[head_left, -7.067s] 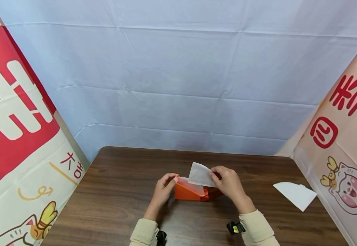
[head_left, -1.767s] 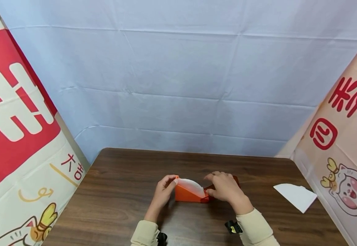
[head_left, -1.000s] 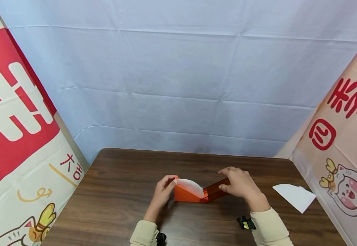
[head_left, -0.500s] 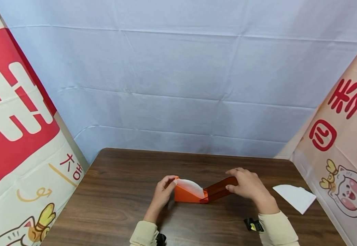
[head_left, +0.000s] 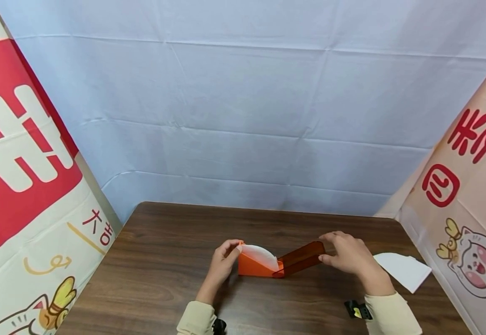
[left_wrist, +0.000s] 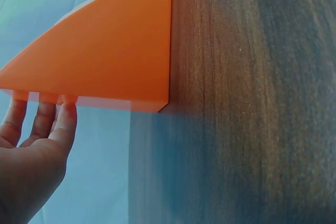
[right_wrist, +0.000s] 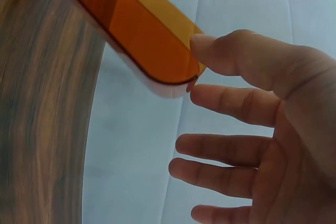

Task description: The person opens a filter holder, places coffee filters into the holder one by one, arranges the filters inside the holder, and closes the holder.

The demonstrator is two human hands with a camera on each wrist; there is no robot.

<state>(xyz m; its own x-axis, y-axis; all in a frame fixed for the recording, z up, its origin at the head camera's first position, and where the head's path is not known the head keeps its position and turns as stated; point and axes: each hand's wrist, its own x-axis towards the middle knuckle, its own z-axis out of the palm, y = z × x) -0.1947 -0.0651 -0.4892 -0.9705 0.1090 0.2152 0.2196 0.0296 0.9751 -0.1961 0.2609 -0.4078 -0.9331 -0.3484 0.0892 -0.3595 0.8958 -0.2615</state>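
Since half a second ago, the right hand (head_left: 349, 256) has been shifting outward, away from the left hand (head_left: 221, 260); the orange holder (head_left: 253, 267) is staying put between them. Right thumb and index finger are pinching the free end of the amber lid (head_left: 301, 258); the other fingers are extending loosely. Left fingertips, fairly straight, are pressing against the holder's left-side wall. Judged step: lid is being handled while swung back, left hand steadying. Next move is probably calling for swinging it leftward over the white paper (head_left: 263, 253). Holder is showing smooth, wedge-shaped plastic; lid, see-through and round-cornered; paper, a curved edge. Beyond the right wrist, a folded paper fan (head_left: 402, 271) is lying on the dark wood-grain table (head_left: 163, 260).
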